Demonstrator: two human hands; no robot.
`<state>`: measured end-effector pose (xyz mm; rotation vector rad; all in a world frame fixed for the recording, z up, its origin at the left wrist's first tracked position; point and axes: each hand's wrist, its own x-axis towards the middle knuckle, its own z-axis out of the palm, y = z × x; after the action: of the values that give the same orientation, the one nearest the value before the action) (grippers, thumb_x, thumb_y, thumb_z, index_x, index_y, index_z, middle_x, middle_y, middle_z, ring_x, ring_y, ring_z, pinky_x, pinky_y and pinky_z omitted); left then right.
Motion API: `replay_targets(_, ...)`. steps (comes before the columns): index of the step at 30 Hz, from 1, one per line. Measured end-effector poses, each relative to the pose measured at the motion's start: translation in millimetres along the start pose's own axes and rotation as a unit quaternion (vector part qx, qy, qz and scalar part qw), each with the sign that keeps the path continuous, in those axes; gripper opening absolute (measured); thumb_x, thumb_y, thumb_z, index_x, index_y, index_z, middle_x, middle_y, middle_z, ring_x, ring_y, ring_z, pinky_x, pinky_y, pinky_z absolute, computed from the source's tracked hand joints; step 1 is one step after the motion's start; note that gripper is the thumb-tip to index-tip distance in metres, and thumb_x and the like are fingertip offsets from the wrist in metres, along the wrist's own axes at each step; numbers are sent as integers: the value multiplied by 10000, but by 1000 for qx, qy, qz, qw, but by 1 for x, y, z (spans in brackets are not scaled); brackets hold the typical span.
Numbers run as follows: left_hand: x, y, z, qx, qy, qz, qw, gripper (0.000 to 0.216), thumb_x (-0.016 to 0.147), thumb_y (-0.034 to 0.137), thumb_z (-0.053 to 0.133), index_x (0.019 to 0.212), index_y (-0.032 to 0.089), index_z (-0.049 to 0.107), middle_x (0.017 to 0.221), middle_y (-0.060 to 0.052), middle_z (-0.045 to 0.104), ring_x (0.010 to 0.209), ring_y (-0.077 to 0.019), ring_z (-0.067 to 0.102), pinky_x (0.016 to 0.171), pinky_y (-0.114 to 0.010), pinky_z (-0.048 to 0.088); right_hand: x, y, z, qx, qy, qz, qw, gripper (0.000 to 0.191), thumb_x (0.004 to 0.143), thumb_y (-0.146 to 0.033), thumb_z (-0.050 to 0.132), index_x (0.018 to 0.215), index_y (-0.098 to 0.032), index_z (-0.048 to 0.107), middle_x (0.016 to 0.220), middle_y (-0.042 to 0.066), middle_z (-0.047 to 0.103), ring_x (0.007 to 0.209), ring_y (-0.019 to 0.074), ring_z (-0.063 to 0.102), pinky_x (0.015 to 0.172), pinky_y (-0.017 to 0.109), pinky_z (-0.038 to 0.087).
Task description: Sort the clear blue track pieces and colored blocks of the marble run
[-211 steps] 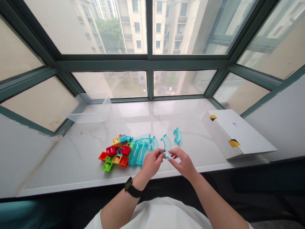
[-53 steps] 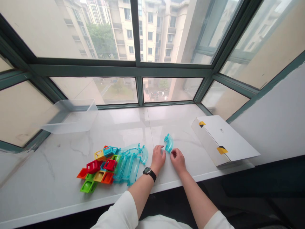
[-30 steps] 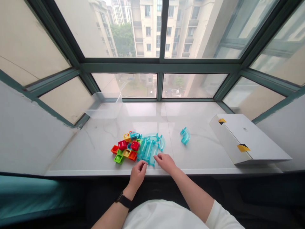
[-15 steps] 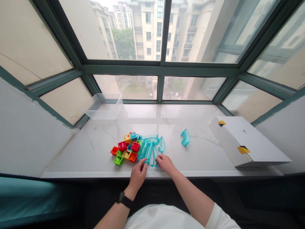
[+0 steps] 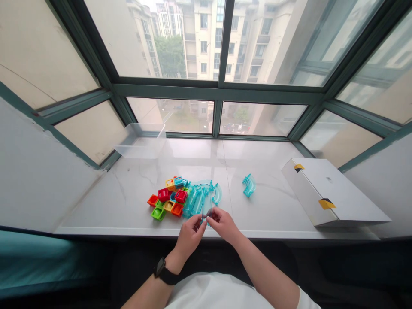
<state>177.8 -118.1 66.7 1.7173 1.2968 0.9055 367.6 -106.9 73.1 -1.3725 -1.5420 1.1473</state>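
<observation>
A clear turquoise track piece is held nearly edge-on above the front of the sill, between the left hand and the right hand; its lower end is hidden by the fingers. The left fingertips and right fingertips are drawn close together and appear to pinch it, the other fingers being loosely curled; the exact contact cannot be told. The moulded plastic is judged light, stiff and rather slippery, perhaps brittle at its thin edges, so it is best taken by the broader channel wall. A black smartwatch is worn on the left wrist; behind the hands, more transparent track pieces lie on the white marble windowsill, against a pile of coloured plastic blocks; a curved track piece lies apart to the right, near a white cardboard box; a clear plastic tub stands farther back, by the green window frame.
</observation>
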Motion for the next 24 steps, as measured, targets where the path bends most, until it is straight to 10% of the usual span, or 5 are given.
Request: replay_targets(24, 11, 61, -4, 47, 56, 56, 996, 376, 1076, 466, 410, 794, 229, 485, 689, 21, 529, 633, -155, 504, 626, -273, 379, -24, -58, -20, 68, 24, -132, 989, 146, 928, -336, 708, 1026, -230, 730, 855, 16, 651, 768, 162, 634, 744, 296, 550)
